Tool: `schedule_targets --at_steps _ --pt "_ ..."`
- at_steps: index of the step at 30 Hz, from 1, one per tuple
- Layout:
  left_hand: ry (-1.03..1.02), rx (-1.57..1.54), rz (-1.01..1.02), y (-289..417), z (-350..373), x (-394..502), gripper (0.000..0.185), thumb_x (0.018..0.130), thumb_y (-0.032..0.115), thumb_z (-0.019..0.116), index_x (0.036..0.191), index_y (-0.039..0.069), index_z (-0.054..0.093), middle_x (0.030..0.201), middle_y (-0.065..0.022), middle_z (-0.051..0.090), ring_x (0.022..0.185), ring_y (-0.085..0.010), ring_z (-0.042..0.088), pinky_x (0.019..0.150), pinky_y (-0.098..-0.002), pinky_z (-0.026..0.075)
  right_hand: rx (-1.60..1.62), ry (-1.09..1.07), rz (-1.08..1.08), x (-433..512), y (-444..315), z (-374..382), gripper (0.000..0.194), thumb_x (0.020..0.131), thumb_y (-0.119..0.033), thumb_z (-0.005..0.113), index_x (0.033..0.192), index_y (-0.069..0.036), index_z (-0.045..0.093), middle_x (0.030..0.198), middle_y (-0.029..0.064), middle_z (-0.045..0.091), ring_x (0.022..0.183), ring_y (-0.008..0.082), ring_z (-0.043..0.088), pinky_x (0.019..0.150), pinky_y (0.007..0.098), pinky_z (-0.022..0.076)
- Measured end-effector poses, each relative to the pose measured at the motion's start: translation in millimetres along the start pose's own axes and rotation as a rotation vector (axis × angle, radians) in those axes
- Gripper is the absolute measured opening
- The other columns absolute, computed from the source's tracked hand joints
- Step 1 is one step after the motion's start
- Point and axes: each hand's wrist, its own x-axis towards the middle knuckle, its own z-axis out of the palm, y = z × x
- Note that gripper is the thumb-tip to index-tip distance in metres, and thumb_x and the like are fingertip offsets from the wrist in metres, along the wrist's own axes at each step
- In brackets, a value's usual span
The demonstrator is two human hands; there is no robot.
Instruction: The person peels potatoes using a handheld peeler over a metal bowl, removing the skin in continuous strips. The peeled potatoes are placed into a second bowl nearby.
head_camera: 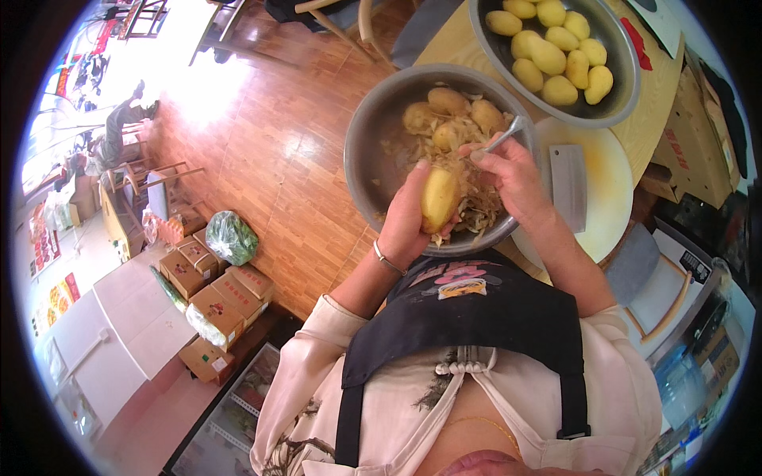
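Observation:
My left hand [411, 208] grips a mostly peeled yellow potato [439, 199] above a metal basin [369, 140]. In my right hand [512, 178] is a metal peeler or spoon-like scraper [505, 132], its exact kind unclear; it is held just up and right of the potato. Inside the basin lie several unpeeled potatoes [447, 101] and a heap of thin potato peelings [479, 205]. A second metal basin [631, 89] at the upper right holds many peeled potatoes [547, 56].
Beside the basin, a cleaver [568, 187] rests on a round cutting board [610, 172] on the wooden table [658, 122]. Chairs [649, 285] stand to the right and top. Cardboard boxes [220, 300] and a plastic bag of greens [232, 238] are at left on the wood-look floor [297, 196].

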Motion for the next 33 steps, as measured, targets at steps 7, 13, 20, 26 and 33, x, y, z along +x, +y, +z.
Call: schedule_targets --at_steps 7,13,20,26,33 --pt "0.189 -0.253 0.056 -2.7 13.9 11.3 0.051 0.103 0.054 0.044 0.114 0.006 0.061 0.09 -0.0098 0.068 0.069 -0.0227 0.066 0.05 -0.0302 0.05 -0.518 -0.237 -0.417 -7.5 41.4 3.4 0.028 0.086 -0.009 0.075 0.111 -0.002 0.065 0.116 0.0091 0.067 0.107 0.0186 0.063 0.093 0.0311 0.0518" --pt "-0.297 -0.17 -0.11 8.6 -8.7 2.4 0.055 0.103 0.052 0.045 0.119 0.002 0.06 0.091 -0.0115 0.069 0.075 -0.0248 0.069 0.057 -0.0312 0.054 -0.108 -0.114 -0.011 -2.7 13.1 -1.1 0.028 0.09 -0.011 0.07 0.116 -0.002 0.065 0.115 0.009 0.069 0.108 0.0182 0.065 0.096 0.0343 0.0518" --pt "-0.059 -0.101 -0.025 1.9 5.0 4.5 0.047 0.104 0.043 0.046 0.117 0.0 0.06 0.093 -0.0112 0.068 0.072 -0.0206 0.067 0.062 -0.0314 0.055 -0.081 -0.122 -0.031 -8.4 6.2 -1.6 0.019 0.094 -0.008 0.063 0.113 -0.004 0.065 0.107 0.0061 0.069 0.106 0.0148 0.062 0.096 0.0315 0.0486" --pt "-0.081 -0.033 0.059 -5.7 -3.3 4.8 0.043 0.105 0.042 0.045 0.116 0.003 0.059 0.095 -0.0125 0.068 0.077 -0.022 0.068 0.064 -0.0327 0.056 -0.043 -0.118 0.081 9.7 12.3 -21.3 0.024 0.093 -0.01 0.065 0.115 0.0 0.066 0.115 0.007 0.068 0.107 0.0163 0.063 0.097 0.0311 0.0479" --pt "0.051 -0.016 0.144 -4.9 -4.4 10.5 0.046 0.106 0.048 0.043 0.113 0.005 0.059 0.098 -0.009 0.066 0.083 -0.0192 0.066 0.068 -0.032 0.054 -0.228 -0.111 -0.071 -13.3 12.6 7.3 0.033 0.089 -0.003 0.068 0.122 -0.001 0.062 0.115 0.0043 0.064 0.111 0.0133 0.06 0.094 0.0298 0.0499"
